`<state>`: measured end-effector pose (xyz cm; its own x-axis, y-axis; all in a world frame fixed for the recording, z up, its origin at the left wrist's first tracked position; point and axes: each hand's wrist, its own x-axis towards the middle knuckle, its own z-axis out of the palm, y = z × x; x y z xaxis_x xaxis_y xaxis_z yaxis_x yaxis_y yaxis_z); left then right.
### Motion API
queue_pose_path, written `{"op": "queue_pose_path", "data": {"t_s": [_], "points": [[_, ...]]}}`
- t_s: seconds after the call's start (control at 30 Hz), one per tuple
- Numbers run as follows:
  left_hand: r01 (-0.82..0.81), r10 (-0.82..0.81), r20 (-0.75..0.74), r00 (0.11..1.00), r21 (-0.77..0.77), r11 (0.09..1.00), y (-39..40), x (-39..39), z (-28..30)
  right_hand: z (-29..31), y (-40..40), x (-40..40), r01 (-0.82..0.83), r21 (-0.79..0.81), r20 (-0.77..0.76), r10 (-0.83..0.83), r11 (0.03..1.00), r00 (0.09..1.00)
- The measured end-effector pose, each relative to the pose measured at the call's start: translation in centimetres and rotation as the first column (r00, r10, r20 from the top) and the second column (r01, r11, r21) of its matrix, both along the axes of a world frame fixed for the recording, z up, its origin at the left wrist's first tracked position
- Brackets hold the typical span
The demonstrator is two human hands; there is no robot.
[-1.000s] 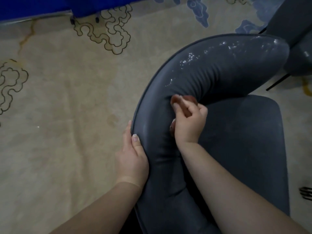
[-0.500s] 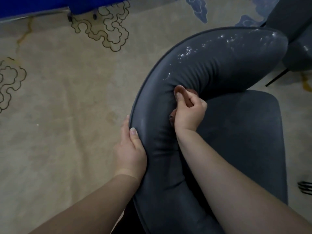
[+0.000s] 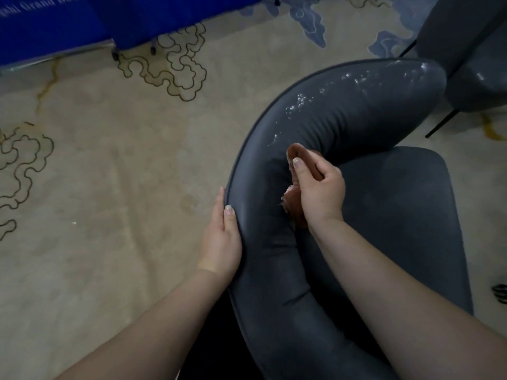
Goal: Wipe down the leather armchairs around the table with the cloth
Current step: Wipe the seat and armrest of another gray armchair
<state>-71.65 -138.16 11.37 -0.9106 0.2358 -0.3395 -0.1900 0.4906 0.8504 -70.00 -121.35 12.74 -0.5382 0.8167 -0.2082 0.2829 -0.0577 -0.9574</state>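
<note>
**Brown cloth pressed to the inner curve of the armchair's backrest**

The right hand [image 3: 319, 193] has its fingers curled round a small, bunched reddish-brown cloth [image 3: 295, 204], the thumb laid along the top of it and the fingers folded in beneath. One fold of the cloth sticks out above the thumbnail and another lump shows below the heel of the hand. The cloth touches the inner face of the dark grey-blue leather armchair [image 3: 329, 124], where its padded, curved backrest bends round towards the seat. The leather dimples slightly at the point of contact.

The left hand [image 3: 220, 239] lies flat against the outer side of the same backrest, fingers straight and together, thumb resting on the piped edge. It holds nothing; it only rests on the leather, just across the padded roll from the right hand.

Further along the backrest, up and to the right of the cloth, scattered pale wet-looking specks glint on the leather. The flat seat cushion lies under the right forearm.

The armchair stands on a beige carpet [image 3: 109, 187] with outlined cloud-shaped patterns. A second dark grey armchair [image 3: 472, 64] on thin black legs sits near the top right corner. A blue fabric drape [image 3: 55, 28] with pale lettering hangs along the top left edge.
</note>
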Motion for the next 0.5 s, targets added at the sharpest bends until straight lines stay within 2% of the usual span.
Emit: {"op": "queue_pose_path", "data": {"t_s": [0.17,0.3,0.33,0.5], "points": [[0.174,-0.175,-0.024,0.984,-0.034,0.984,4.4,-8.1,0.2,-0.2,0.8,-2.1,0.077,0.013,0.062,-0.078,0.997,0.995],[0.302,-0.289,0.096,0.952,-0.168,0.938,9.4,-14.2,0.1,-0.5,2.3,-4.3,0.117,0.099,0.093,-0.126,0.988,0.988],[0.316,-0.304,0.088,0.948,-0.197,0.928,10.2,-14.8,0.0,-0.6,2.8,-5.0,0.114,0.145,0.095,-0.129,0.983,0.987],[0.263,-0.290,-0.057,0.955,-0.283,0.922,10.4,-14.7,-0.9,-1.4,1.2,-6.5,-0.088,0.427,0.165,0.018,0.900,0.986]]}}
